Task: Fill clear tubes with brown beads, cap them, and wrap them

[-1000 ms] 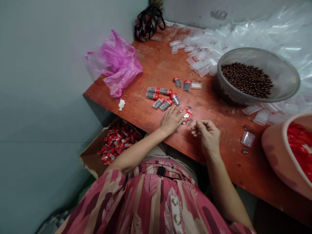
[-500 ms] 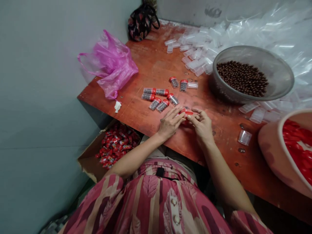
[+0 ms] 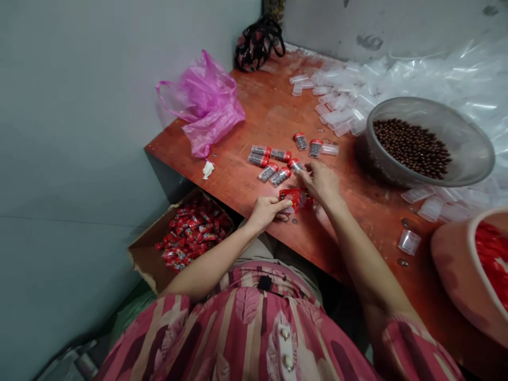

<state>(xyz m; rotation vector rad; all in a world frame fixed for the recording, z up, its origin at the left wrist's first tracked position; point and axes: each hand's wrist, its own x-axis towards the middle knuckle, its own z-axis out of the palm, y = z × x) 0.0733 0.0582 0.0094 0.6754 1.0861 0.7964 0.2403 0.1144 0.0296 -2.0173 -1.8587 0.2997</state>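
Note:
My left hand pinches a red printed wrapper near the table's front edge. My right hand reaches over the table with its fingertips on a red-capped clear tube full of dark beads. Another piece of red wrapper lies under my right wrist, partly hidden. Several more filled tubes lie just beyond my hands, and two stand a little farther back beside an empty clear tube.
A grey bowl of brown beads and a pink tub of red pieces are at right. Clear tubes pile up behind. A pink bag lies at left, above a carton of red packets.
My hands have moved apart. The left now holds the red wrapper, while the right has gone forward to a filled tube. The view has shifted slightly left.

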